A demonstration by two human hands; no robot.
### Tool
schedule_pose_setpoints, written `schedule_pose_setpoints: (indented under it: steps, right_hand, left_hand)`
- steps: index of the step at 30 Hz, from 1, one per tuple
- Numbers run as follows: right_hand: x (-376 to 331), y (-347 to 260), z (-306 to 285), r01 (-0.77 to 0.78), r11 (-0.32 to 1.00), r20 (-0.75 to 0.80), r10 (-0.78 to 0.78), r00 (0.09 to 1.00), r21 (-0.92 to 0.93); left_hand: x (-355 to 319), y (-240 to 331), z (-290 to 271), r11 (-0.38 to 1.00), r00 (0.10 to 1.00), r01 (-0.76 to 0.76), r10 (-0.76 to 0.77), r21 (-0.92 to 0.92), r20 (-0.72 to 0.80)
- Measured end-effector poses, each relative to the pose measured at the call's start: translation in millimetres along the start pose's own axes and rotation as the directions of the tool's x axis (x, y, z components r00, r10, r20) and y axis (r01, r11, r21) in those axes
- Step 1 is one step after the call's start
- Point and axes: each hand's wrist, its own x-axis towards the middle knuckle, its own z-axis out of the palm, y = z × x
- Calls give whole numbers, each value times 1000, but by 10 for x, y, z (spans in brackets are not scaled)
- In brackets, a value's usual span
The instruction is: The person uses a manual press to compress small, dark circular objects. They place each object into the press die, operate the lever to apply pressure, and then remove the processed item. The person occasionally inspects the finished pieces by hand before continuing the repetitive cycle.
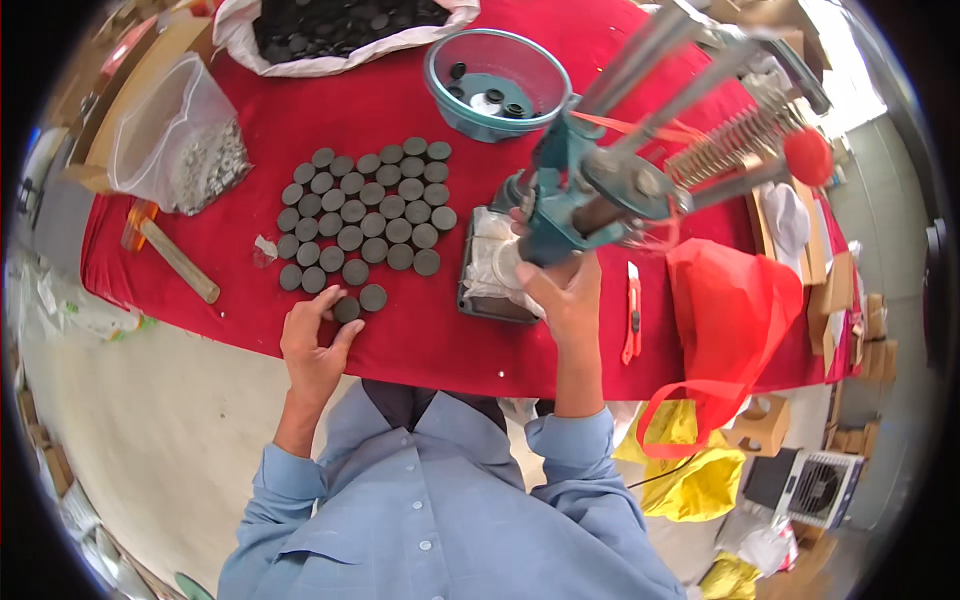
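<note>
At the table's near edge, my left hand (pixel 314 345) is closed with thumb and fingers about a black round disc (pixel 346 309). Another black disc (pixel 373 297) lies just to its right. Several more discs (pixel 352 211) are laid out in a close group beyond the hand. My right hand (pixel 566 300) reaches under the head of a teal hand press (pixel 560 215), thumb and fingers curled at its white-wrapped base (pixel 490 250). What those fingers grip is hidden by the hand and the press head.
A teal basin (pixel 448 112) holding a few black parts stands behind the press. A white sack (pixel 235 35) of black pieces lies at the back. On the left are a clear tub (pixel 150 130) and a hammer (pixel 178 258). A red cutter knife (pixel 632 315) and red bag (pixel 735 300) lie right.
</note>
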Motion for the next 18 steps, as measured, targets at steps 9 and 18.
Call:
schedule_pose_setpoints:
  steps: [9, 18]
  right_hand:
    - [-443, -656, -756, 23, 977, -288, -84, 954, -210]
    - [-190, -1404, -654, 239, 915, -316, -343, 885, -324]
  left_hand:
    - [454, 910, 721, 944, 990, 14, 33, -329, 135]
    - [602, 1080, 1484, 961, 986, -144, 159, -237, 44]
